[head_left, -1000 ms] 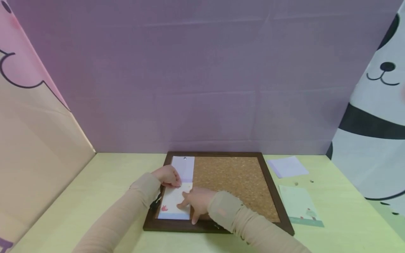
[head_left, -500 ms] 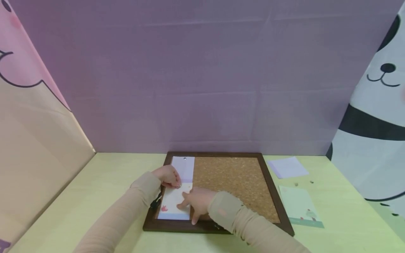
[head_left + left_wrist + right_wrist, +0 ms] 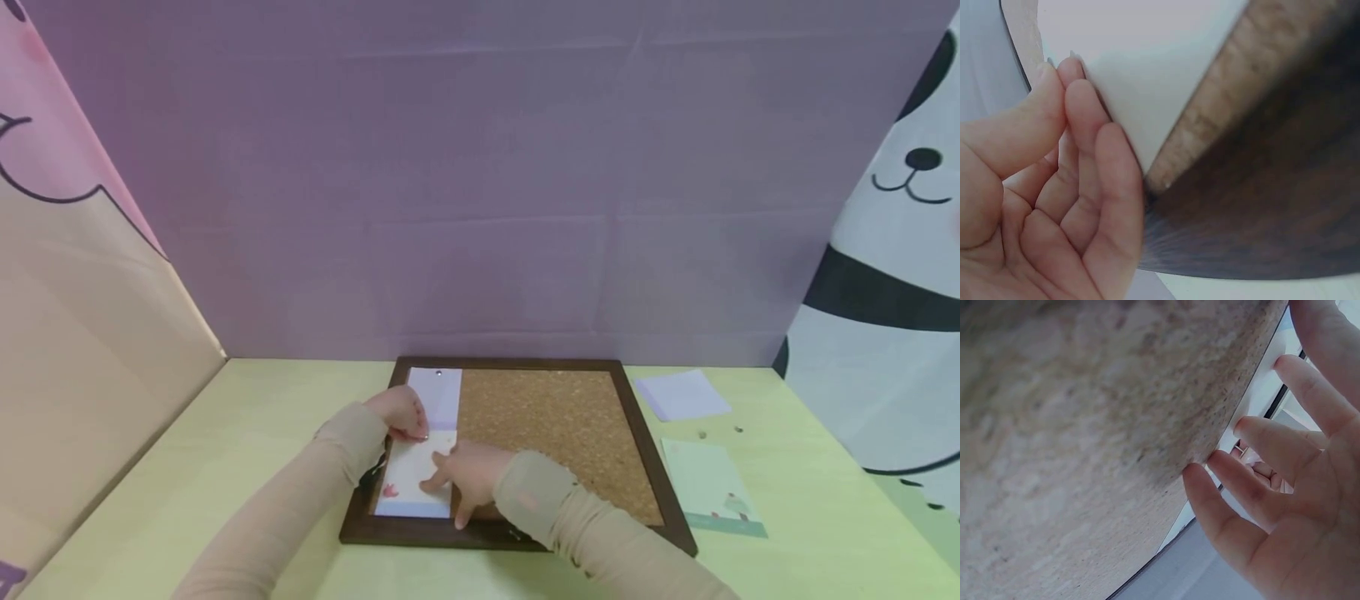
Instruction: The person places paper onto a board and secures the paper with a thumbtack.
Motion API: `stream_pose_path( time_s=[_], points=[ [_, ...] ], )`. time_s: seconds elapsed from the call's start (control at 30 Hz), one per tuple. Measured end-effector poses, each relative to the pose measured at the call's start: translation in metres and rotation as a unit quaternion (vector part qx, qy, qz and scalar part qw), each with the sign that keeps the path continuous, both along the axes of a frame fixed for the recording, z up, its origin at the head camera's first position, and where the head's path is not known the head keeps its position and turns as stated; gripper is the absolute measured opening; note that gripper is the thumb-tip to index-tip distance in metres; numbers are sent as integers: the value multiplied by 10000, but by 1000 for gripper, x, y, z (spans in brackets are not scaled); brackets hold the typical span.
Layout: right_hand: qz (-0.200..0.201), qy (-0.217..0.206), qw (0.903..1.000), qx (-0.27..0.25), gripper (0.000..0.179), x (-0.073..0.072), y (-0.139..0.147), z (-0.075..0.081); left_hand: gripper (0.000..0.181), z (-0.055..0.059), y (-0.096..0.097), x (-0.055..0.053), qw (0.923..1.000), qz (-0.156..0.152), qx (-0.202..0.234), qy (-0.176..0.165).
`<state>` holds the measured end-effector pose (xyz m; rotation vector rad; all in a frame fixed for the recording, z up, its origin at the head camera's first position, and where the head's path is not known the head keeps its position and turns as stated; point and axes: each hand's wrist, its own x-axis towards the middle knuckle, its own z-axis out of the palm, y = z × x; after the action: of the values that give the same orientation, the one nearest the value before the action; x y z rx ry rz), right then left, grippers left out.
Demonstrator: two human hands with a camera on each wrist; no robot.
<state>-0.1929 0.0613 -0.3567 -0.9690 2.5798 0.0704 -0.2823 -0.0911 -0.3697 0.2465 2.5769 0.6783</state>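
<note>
A corkboard (image 3: 555,433) in a dark brown wooden frame lies on the table. Along its left side is a white note sheet (image 3: 408,475) with a blue lower edge and a small red drawing. Just above it, a lilac sheet (image 3: 442,400) has a thumbtack (image 3: 438,373) at its top. My left hand (image 3: 397,412) pinches a small metallic thumbtack (image 3: 426,437) between thumb and fingertips at the white sheet's upper edge; the fingers hide most of it. With spread fingers, my right hand (image 3: 468,479) presses the white sheet's right side, some fingertips touching the cork.
Right of the board lie another lilac sheet (image 3: 682,395) and a pale green sheet (image 3: 712,483) with a tree drawing. Between them sit two small thumbtacks, one silvery tack (image 3: 739,429) farther right. A purple cloth (image 3: 495,183) hangs behind the table.
My left hand has shifted very slightly up at the white sheet's upper edge, still pinching the thumbtack. My right hand stays in place on the sheet.
</note>
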Motion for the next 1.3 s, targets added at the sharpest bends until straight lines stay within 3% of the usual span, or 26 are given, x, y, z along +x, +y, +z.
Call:
stream_pose_path(
  time_s=[0.4, 0.83, 1.3],
  points=[
    [-31, -26, 10000, -52, 68, 0, 1, 3, 11, 4, 4, 1, 9989, -61, -394, 227],
    [-87, -55, 9999, -85, 68, 4, 1, 3, 11, 8, 2, 11, 9995, 181, -154, 206],
    [34, -7, 10000, -88, 68, 2, 1, 2, 15, 4, 2, 7, 9994, 237, -104, 210]
  ],
)
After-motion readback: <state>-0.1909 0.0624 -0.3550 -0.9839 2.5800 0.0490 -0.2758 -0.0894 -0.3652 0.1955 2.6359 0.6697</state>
